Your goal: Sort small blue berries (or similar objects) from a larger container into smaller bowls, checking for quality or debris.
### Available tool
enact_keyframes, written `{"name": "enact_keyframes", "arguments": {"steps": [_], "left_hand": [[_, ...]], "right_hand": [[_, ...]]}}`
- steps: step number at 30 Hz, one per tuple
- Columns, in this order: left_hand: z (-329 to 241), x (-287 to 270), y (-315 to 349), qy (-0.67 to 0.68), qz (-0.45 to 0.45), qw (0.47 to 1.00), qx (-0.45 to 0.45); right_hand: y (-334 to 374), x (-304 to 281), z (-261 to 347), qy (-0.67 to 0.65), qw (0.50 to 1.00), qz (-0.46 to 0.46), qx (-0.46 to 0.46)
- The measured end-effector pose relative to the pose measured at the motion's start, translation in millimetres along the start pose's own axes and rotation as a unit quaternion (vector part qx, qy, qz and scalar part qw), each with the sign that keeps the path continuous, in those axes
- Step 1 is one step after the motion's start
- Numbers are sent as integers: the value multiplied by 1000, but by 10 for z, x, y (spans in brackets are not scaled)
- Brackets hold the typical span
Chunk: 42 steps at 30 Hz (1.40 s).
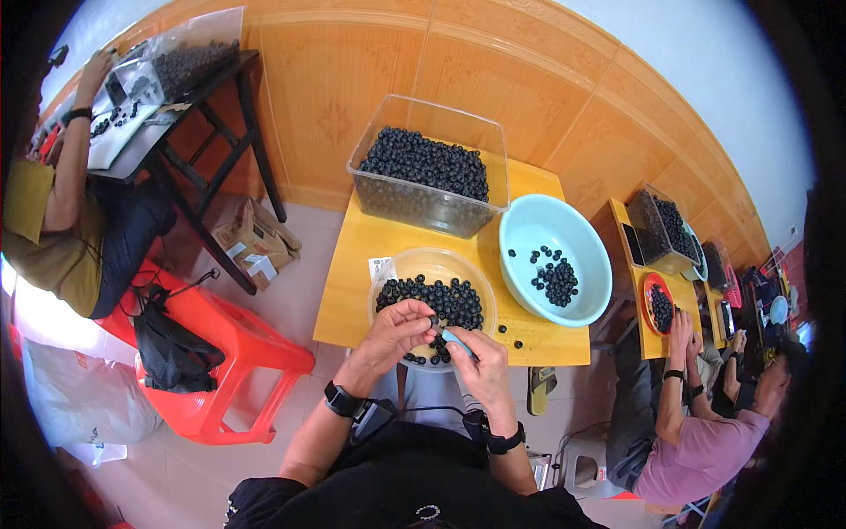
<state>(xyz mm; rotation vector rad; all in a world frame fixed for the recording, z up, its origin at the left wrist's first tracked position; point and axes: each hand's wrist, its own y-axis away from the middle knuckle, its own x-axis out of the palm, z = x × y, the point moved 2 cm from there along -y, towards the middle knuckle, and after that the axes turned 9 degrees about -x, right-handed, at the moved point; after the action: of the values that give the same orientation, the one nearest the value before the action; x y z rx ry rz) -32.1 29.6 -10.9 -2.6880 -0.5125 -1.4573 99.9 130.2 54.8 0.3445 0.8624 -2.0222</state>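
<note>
In front of my body, over a clear round bowl (487,291), both hands work close together. My left hand (392,333) pinches a small black round bead (433,321) between thumb and fingertips. My right hand (486,363) is closed around a small tool with a light blue handle (457,342), its tip turned toward that bead. The tip itself is too small to make out. Below and beyond my hands, many black beads (441,300) lie in the bowl, some showing pale spots or holes.
On the yellow table (348,295) stand a clear bin (423,207) heaped with black beads and a light blue basin (568,225) holding fewer. Loose beads (517,345) lie by the front edge. A red stool (238,353) stands left. Other people work at tables on both sides.
</note>
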Motion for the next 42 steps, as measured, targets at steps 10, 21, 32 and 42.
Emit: {"name": "enact_keyframes", "arguments": {"steps": [10,21,32,42], "left_hand": [[-25,9,58,-1,18,1000,-3],[-25,13,65,27,21,999,-24],[-135,164,113,0,26,999,-27],[-4,76,169,-94,3,991,-91]], "right_hand": [[-43,38,46,27,999,-11,-41],[-71,20,-5,18,998,2,-52],[-87,-162,-145,0,997,-41,64],[-51,-51,122,-59,996,67,5]]}}
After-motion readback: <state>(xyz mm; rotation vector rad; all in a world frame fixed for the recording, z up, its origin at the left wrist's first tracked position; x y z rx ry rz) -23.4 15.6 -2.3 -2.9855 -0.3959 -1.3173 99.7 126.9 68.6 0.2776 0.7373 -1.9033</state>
